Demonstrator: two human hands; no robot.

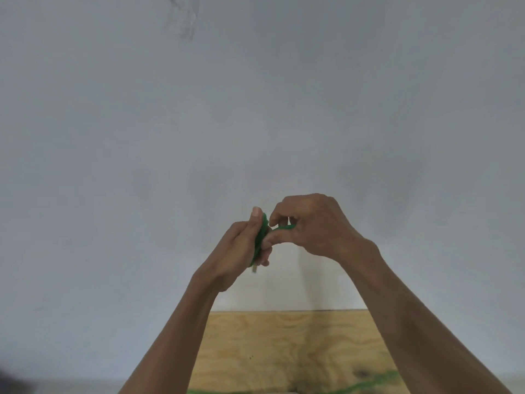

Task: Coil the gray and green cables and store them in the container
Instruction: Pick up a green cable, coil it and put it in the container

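Green cable (pixel 261 237), that is the thing to watch, and it sits up in the air in front of a plain pale wall (pixel 255 109), bundled into a tight flat coil between both hands. The left hand (pixel 241 251) stands upright with the thumb pointing up along the near side of the coil and the fingers folded round the far side, so its grip is closed on the bundle. A pale, stubby end of the cable pokes out just below that hand, blurred, so what kind of plug it is cannot be told. The right hand (pixel 312 226) comes in from the right with its knuckles toward the camera, fingers curled down, and its grip is pinched on a short green loop that arches out from the coil toward it; the fingertips touch the cable right beside the left thumb. Both bare forearms rise from the bottom edge and meet at the coil. Down low, between the arms, a light plywood tabletop (pixel 284 351) shows its grain, with its far edge against the wall. Along the very bottom of the view a loose green strand lies across that wood, smeared by motion blur, running from near the middle toward the right forearm.
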